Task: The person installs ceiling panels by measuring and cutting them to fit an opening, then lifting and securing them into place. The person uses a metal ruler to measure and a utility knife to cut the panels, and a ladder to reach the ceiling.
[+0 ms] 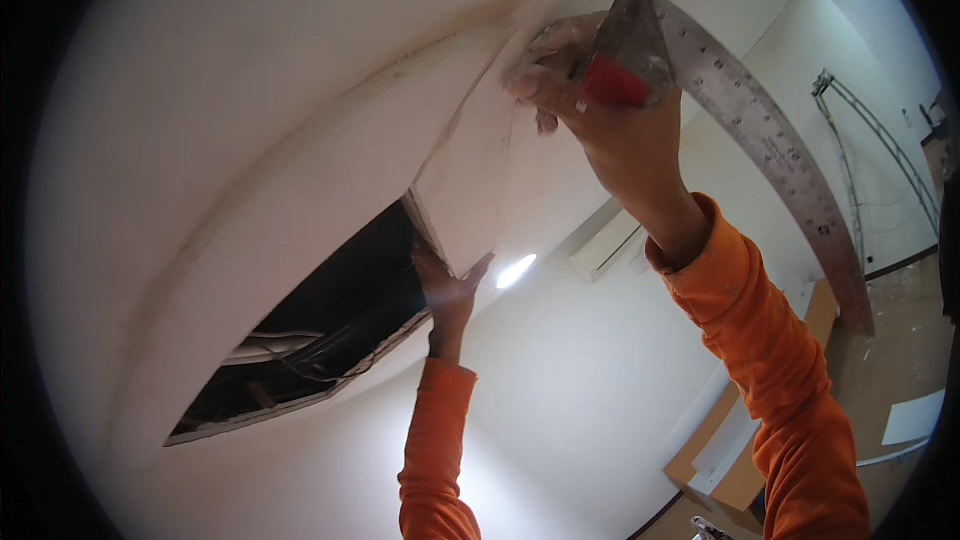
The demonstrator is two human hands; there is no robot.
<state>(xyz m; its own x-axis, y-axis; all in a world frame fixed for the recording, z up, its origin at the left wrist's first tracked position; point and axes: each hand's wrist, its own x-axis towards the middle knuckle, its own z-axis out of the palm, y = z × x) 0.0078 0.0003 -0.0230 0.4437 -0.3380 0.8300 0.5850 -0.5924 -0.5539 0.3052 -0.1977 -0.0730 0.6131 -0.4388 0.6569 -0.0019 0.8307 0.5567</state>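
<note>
I wear a long-sleeved top in vivid orange, its plain right sleeve [740, 310] wrinkling into deep, soft folds along the forearm and ending in a broad, loose cuff [688, 265] that gapes around my wrist. The left sleeve [437, 440] is the same solid orange, slimmer to the eye, with rumpled creases lower down and a hemmed end at the wrist. My 2 hands are bare, and my right hand [635, 150] carries whitish smears and small pale specks over the thumb and fingers, while my left hand [450, 290] sits in dimmer light.
</note>
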